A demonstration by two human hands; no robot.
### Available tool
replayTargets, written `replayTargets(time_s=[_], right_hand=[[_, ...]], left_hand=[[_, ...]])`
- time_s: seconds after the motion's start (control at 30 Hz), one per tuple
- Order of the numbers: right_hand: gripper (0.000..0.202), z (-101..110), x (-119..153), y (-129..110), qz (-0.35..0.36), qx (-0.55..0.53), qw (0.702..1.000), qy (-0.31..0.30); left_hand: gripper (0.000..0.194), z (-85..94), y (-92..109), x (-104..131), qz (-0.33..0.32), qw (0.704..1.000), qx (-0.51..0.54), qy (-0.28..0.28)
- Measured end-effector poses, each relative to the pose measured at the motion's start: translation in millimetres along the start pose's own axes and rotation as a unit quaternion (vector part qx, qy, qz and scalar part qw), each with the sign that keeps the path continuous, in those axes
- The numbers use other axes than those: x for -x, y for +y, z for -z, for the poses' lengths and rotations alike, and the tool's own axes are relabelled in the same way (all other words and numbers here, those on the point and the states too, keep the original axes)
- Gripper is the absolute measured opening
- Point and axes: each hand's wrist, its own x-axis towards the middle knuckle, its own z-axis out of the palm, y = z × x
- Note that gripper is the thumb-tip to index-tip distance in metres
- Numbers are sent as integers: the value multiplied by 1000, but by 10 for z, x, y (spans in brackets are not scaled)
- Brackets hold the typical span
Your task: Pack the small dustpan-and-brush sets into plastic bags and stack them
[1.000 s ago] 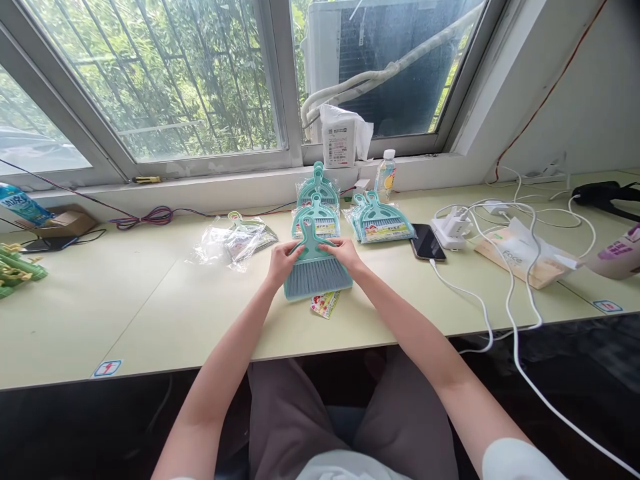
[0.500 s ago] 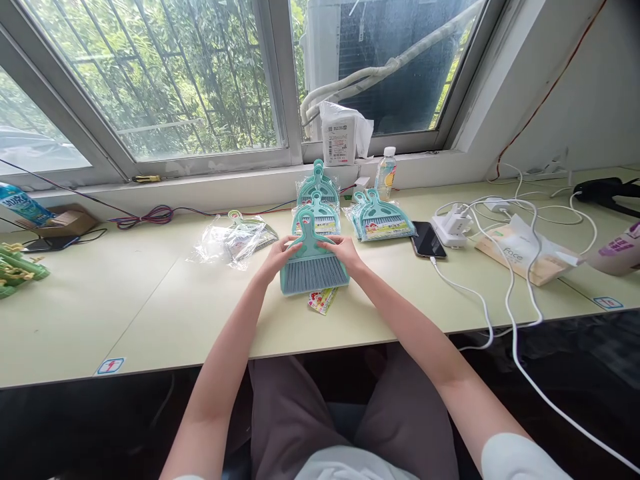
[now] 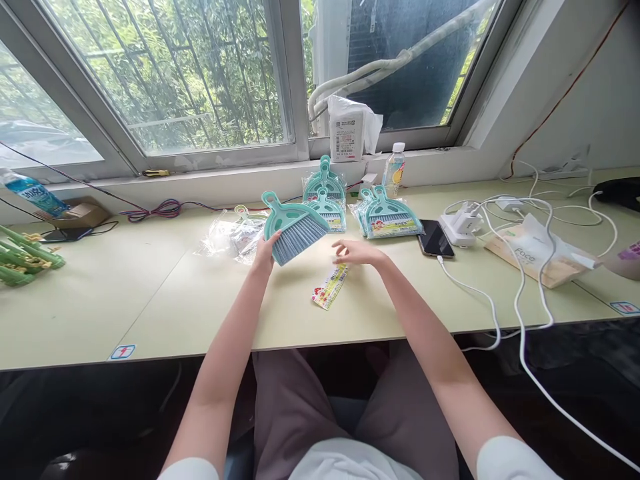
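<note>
My left hand (image 3: pixel 266 253) grips a mint-green dustpan and brush set (image 3: pixel 294 223) by its left side, tilted above the table with grey bristles toward me. My right hand (image 3: pixel 360 253) hovers over the table with bent fingers apart and nothing in them. Just below it lies a printed card label (image 3: pixel 330 287), yellow and white with red pictures. Behind the held set stand wrapped dustpan sets (image 3: pixel 324 183), and another wrapped stack (image 3: pixel 389 217) lies to their right. A crumpled clear plastic bag (image 3: pixel 227 237) sits left of my left hand, around another set.
A phone (image 3: pixel 436 239) on a white cable lies right of the stack, by a white power adapter (image 3: pixel 463 227). Farther right is a tissue pack (image 3: pixel 543 250). A drink bottle (image 3: pixel 395 170) stands near the window. Green bamboo-like stalks (image 3: pixel 27 260) lie far left.
My right hand has let go of the dustpan set and moved right. My left hand has lifted the set up and left, tilting it. More of the card label shows.
</note>
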Motion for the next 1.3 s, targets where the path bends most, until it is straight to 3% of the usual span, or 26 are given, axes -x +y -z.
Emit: replayTargets(time_s=[0.1,0.2,0.33,0.43,0.47,0.53,0.63,0.83,1.07,1.2,1.27,1.3], right_hand=[[43,-82,-42,0,24,86,996,-27],[23,-126,-87,5,39,76,995,-55],[22,-90,-59,-26,71,-40,994,-71],[29,-43,-11,-92,138,-209,965,-81],[33,-37,-9,-109,157,-254,953,-56],[38,-51,-38,-118,164,-302,938,51],[37,-123,-134,-76,112,-293,930,193],[20,-247,-184,-56,65,-96,964,238],[23,-322,-76,-195,67,52,948,306],[41,-359,-42,-264,29,-10,899,436],[50,-386,-51,-286,-20,-131,891,434],[51,-407,-63,-293,-30,-208,895,393]], left_hand=[[48,39,-14,-26,-3,1000,12,25],[49,54,-44,-34,-1,1000,2,18],[43,42,-127,-40,-1,999,-34,-6],[40,4,-182,-23,17,997,-66,-25],[39,-14,-191,-10,28,997,-70,-35],[39,-59,-192,29,53,994,-69,-69],[42,-138,-158,109,76,987,-64,-128],[50,-224,-91,217,62,980,-55,-182],[61,-189,-132,214,21,979,-78,-188],[64,-207,-135,200,11,988,-55,-141],[67,-220,-120,193,-1,992,-42,-115],[68,-225,-109,191,-7,994,-38,-105]])
